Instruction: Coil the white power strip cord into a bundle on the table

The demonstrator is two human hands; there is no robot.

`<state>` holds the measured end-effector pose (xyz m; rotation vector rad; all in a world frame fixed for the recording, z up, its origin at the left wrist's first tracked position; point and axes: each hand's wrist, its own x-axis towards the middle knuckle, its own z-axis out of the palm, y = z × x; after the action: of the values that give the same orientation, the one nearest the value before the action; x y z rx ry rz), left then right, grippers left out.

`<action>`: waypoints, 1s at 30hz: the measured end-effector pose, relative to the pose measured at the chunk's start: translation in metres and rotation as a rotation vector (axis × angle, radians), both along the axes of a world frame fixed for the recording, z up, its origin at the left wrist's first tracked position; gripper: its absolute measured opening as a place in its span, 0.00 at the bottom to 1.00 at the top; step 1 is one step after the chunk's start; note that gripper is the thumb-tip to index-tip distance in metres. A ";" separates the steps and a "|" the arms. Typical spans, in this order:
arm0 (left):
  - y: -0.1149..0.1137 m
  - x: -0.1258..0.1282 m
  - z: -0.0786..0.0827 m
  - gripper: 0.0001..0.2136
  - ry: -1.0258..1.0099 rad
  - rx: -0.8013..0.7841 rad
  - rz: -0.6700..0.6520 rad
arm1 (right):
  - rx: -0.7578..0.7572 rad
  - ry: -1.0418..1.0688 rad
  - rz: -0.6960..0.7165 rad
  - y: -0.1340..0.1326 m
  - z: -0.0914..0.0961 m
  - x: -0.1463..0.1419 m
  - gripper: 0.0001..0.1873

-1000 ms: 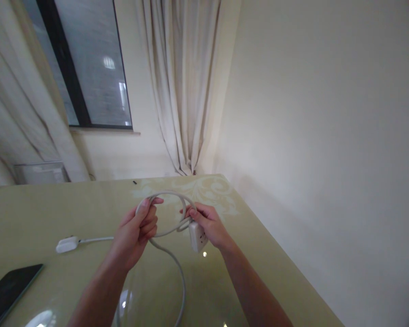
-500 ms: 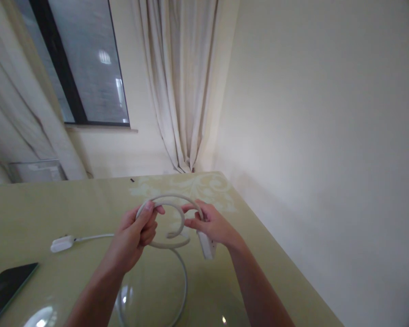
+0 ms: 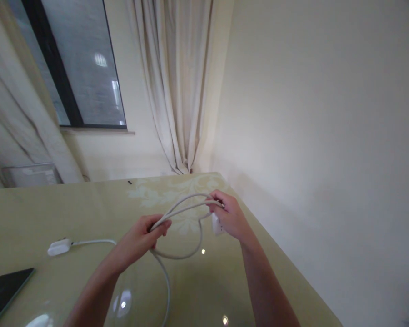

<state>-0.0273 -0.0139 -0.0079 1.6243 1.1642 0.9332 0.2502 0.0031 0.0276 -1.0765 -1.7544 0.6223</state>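
Note:
Both of my hands hold a white power cord (image 3: 187, 208) in loose loops above the table. My left hand (image 3: 146, 236) is closed around the loops on their left side. On the other side, my right hand (image 3: 226, 212) pinches the strands. A white block (image 3: 217, 225) with small dark marks hangs just under the right hand, partly covered by it. One strand runs left behind the left forearm to a white plug-like end piece (image 3: 59, 246) lying on the table. Another length of the cord curves down towards the near edge of view.
The glossy greenish table (image 3: 98, 209) carries a dark tablet-like device (image 3: 7, 290) at the near left and a small dark object (image 3: 129, 182) at its far edge. A bare wall (image 3: 310, 159) runs along the right. Curtains (image 3: 177, 81) and a window (image 3: 82, 63) are behind.
My hands have moved apart, and the round coil is now stretched into long, flat loops. The right hand has shifted right and now grips several strands; the left hand has turned palm-down and lowered slightly.

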 end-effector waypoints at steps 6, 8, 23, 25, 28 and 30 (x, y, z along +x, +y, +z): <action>0.002 -0.009 0.001 0.20 0.107 0.013 -0.081 | -0.032 0.123 -0.063 0.005 0.000 0.016 0.04; 0.003 -0.010 0.000 0.22 0.006 0.042 -0.019 | -0.052 0.131 -0.083 0.007 -0.001 0.017 0.04; 0.013 -0.010 -0.007 0.23 -0.076 0.107 0.177 | -0.470 0.024 0.346 -0.008 0.014 0.049 0.19; 0.011 -0.006 -0.012 0.22 -0.261 -0.016 0.102 | -0.474 -0.010 0.344 -0.004 0.010 0.049 0.21; 0.006 0.002 -0.013 0.21 -0.542 -0.177 0.037 | -0.481 -0.076 0.268 0.004 0.002 0.043 0.21; 0.003 0.008 -0.009 0.21 -0.640 -0.206 0.056 | -0.489 -0.079 0.259 0.008 -0.001 0.038 0.21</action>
<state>-0.0198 -0.0114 -0.0169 1.0147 0.8230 1.2081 0.2883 0.0111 0.0263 -1.2175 -1.8760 1.2306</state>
